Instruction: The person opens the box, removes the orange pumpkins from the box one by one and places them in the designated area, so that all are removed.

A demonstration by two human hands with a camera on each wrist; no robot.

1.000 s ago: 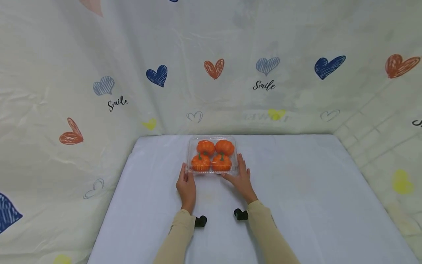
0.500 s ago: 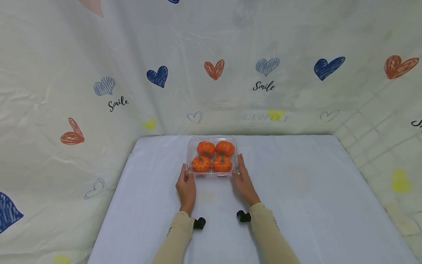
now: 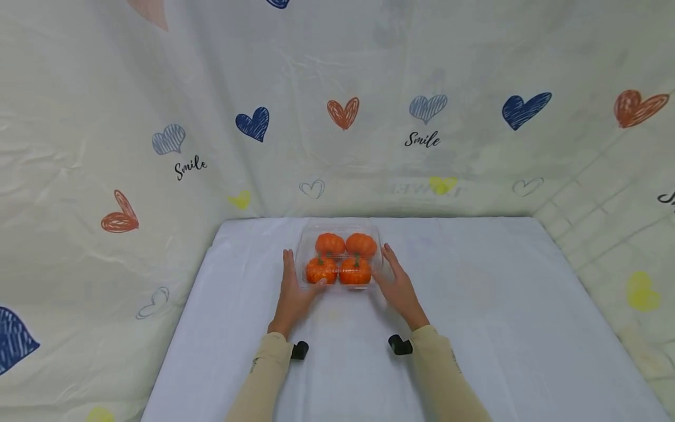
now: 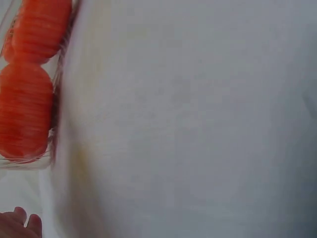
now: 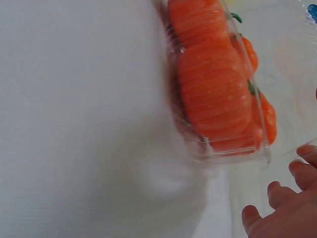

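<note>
A clear plastic clamshell box [image 3: 350, 286] holds several small orange pumpkins [image 3: 322, 269] with green stems, near the table's back edge. My left hand [image 3: 293, 298] is at the box's front left corner, fingers extended along its left side and the thumb at the front. On the right side, my right hand [image 3: 399, 293] has its fingers spread beside the box wall. The right wrist view shows clear plastic [image 5: 292, 64], seemingly the lid, beyond the pumpkins. Whether the fingertips touch the box is hard to tell.
A white cloth covers the table [image 3: 501, 293]. Behind it hangs a pale curtain [image 3: 343, 53] printed with hearts and words. Black wrist cameras [image 3: 401, 344] sit at both sleeves.
The left hand has spread out from gripping the box's left corner. The right hand has shifted slightly right. The box now reaches a little nearer and its top looks different.
</note>
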